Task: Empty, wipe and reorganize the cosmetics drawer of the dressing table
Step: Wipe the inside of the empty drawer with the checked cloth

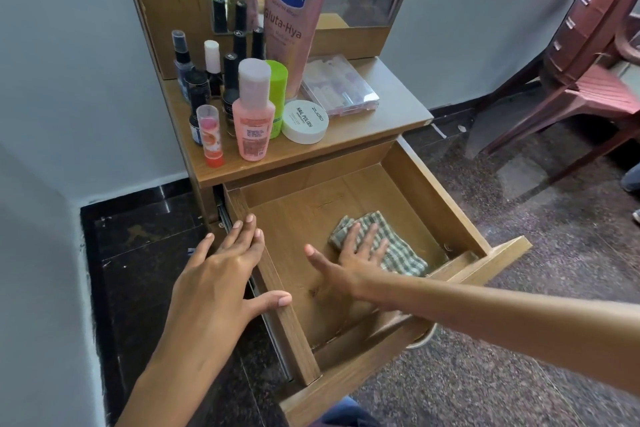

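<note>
One drawer [433, 184], pulled out, holds one checked cloth [398, 246] at 3 o'clock on its floor. Right hand [356, 250], fingers flat, presses the cloth; left hand [221, 270], fingers straight, rests on the drawer's 9 o'clock wall. Tabletop [391, 107] at 12 o'clock: one Vaseline tube [294, 10], one pink bottle [252, 114], one white jar [304, 121], one clear case [341, 87].

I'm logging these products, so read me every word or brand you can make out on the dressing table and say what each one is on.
"Vaseline" and "Gluta-Hya": on the tall pink tube; the small line between them is too blurred.
"ZUDIO" and "NAIL POLISH": on the white round tub's lid; the smaller line under it is unreadable.
Pink bottle: label print too small.
Lip balm stick and dark bottles: no readable text.
</note>
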A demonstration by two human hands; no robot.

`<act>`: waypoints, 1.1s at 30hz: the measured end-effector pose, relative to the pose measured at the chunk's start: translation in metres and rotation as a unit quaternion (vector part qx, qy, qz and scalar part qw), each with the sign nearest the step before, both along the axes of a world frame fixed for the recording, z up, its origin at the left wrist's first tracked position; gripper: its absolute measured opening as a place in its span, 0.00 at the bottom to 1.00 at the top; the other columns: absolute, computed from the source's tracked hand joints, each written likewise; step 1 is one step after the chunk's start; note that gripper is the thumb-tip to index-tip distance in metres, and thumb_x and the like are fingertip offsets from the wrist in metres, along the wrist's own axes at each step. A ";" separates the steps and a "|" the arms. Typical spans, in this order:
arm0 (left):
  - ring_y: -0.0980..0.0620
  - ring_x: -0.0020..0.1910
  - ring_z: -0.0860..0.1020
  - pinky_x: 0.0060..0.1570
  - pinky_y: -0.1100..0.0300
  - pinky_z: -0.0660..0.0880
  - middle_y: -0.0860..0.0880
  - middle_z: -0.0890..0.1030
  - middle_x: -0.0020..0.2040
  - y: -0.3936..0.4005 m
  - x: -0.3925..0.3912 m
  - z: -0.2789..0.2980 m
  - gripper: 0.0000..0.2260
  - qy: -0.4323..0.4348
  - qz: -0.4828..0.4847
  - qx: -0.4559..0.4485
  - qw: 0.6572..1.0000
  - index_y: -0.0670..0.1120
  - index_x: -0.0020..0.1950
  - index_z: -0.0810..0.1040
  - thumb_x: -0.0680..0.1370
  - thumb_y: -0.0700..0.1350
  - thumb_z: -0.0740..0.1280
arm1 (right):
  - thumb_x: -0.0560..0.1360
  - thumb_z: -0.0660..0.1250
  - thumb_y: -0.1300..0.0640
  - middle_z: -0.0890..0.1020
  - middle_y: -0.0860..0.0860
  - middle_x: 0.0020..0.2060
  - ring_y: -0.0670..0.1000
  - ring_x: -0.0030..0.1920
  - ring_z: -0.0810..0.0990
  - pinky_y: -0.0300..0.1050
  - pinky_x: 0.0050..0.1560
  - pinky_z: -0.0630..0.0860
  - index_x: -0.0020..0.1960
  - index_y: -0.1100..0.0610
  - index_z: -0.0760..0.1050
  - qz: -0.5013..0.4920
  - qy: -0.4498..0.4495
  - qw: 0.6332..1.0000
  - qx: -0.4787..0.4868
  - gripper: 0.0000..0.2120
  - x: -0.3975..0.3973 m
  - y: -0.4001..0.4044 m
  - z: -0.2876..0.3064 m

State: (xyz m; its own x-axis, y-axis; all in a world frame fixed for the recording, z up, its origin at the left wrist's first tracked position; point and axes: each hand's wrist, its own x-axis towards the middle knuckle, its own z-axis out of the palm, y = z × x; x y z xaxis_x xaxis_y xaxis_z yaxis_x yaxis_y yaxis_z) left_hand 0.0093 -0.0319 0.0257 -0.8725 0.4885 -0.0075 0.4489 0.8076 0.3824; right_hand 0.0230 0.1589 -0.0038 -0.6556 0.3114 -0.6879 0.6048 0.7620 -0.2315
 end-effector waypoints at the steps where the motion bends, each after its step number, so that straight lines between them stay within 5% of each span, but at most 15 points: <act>1: 0.61 0.70 0.44 0.68 0.61 0.42 0.56 0.44 0.71 0.000 0.000 0.000 0.43 0.000 0.001 0.005 1.000 0.49 0.75 0.53 0.65 0.69 0.58 | 0.70 0.46 0.25 0.23 0.58 0.69 0.65 0.70 0.26 0.71 0.70 0.39 0.72 0.55 0.24 -0.003 0.001 1.000 0.009 0.50 -0.003 0.007 0.001; 8: 0.62 0.71 0.47 0.68 0.61 0.43 0.56 0.47 0.72 0.000 -0.001 -0.001 0.45 0.001 0.004 0.003 1.000 0.49 0.74 0.55 0.63 0.71 0.57 | 0.72 0.50 0.28 0.32 0.58 0.74 0.63 0.73 0.31 0.58 0.72 0.36 0.75 0.63 0.31 -0.103 0.036 0.992 0.069 0.51 -0.022 0.059 0.008; 12: 0.61 0.70 0.49 0.68 0.60 0.45 0.56 0.50 0.72 -0.001 -0.003 -0.003 0.44 0.015 0.005 0.016 1.000 0.48 0.73 0.59 0.63 0.71 0.59 | 0.72 0.50 0.28 0.35 0.61 0.74 0.65 0.74 0.35 0.60 0.72 0.40 0.76 0.62 0.35 -0.105 -0.021 0.991 0.081 0.50 -0.014 0.056 0.013; 16: 0.53 0.64 0.68 0.59 0.52 0.65 0.48 0.70 0.66 -0.002 -0.007 -0.006 0.42 0.009 -0.022 -0.034 0.999 0.42 0.62 0.76 0.66 0.74 0.53 | 0.71 0.53 0.28 0.36 0.62 0.74 0.65 0.74 0.39 0.60 0.74 0.42 0.76 0.61 0.35 -0.133 -0.061 0.988 0.048 0.51 -0.008 0.053 0.027; 20: 0.61 0.69 0.54 0.67 0.58 0.52 0.54 0.56 0.72 0.000 -0.007 0.000 0.43 -0.015 -0.013 -0.007 1.000 0.47 0.70 0.61 0.64 0.73 0.58 | 0.72 0.55 0.29 0.34 0.62 0.74 0.63 0.74 0.36 0.58 0.74 0.39 0.76 0.61 0.34 -0.195 -0.031 0.979 0.042 0.51 -0.011 0.056 0.022; 23: 0.53 0.64 0.66 0.58 0.52 0.65 0.49 0.67 0.66 -0.003 -0.009 -0.007 0.42 -0.026 -0.036 -0.042 0.998 0.41 0.63 0.74 0.65 0.73 0.53 | 0.73 0.55 0.30 0.35 0.65 0.73 0.66 0.73 0.34 0.62 0.71 0.38 0.76 0.62 0.35 -0.217 -0.006 0.974 0.061 0.50 -0.020 0.052 0.012; 33: 0.48 0.57 0.72 0.47 0.49 0.73 0.44 0.74 0.60 -0.004 -0.015 -0.012 0.42 0.017 -0.057 -0.088 0.994 0.37 0.55 0.79 0.67 0.72 0.51 | 0.73 0.50 0.28 0.29 0.62 0.72 0.64 0.71 0.28 0.66 0.69 0.33 0.75 0.59 0.31 -0.099 0.061 0.993 0.035 0.48 -0.039 0.041 0.004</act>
